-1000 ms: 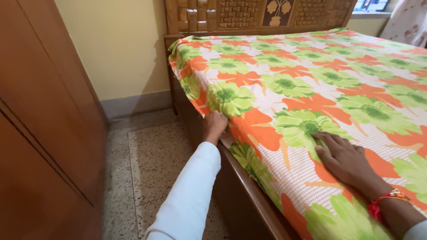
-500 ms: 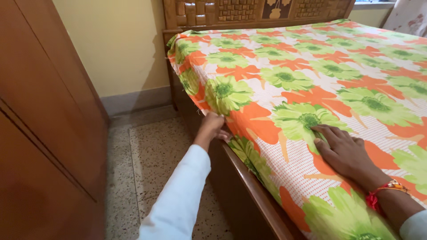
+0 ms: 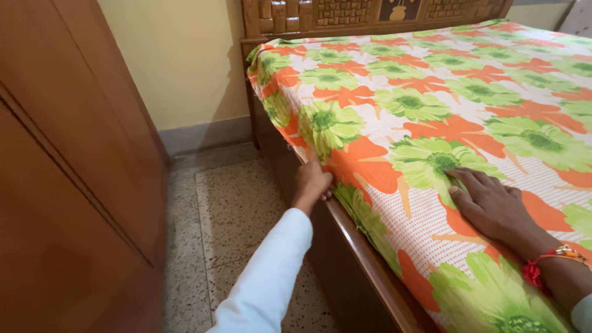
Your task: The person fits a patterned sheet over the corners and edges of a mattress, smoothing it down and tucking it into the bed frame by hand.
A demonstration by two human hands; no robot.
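Note:
A bed sheet (image 3: 431, 117) with big green and orange flowers on white covers the mattress. My left hand (image 3: 311, 183) is at the mattress's side edge, fingers pushed into the sheet where it meets the wooden bed rail (image 3: 361, 256); the fingertips are hidden there. My right hand (image 3: 490, 203) lies flat, palm down, on top of the sheet, fingers spread over a green flower. A red thread band sits on that wrist. Both arms wear white sleeves.
A carved wooden headboard (image 3: 345, 15) stands at the bed's far end against a yellow wall. A tall brown wooden wardrobe (image 3: 68, 185) fills the left side. Speckled stone floor (image 3: 228, 216) runs in the narrow gap between wardrobe and bed.
My left hand has shifted slightly along the mattress edge and down toward the rail. The right hand stays pressed on the sheet. The view has swung a little to the left.

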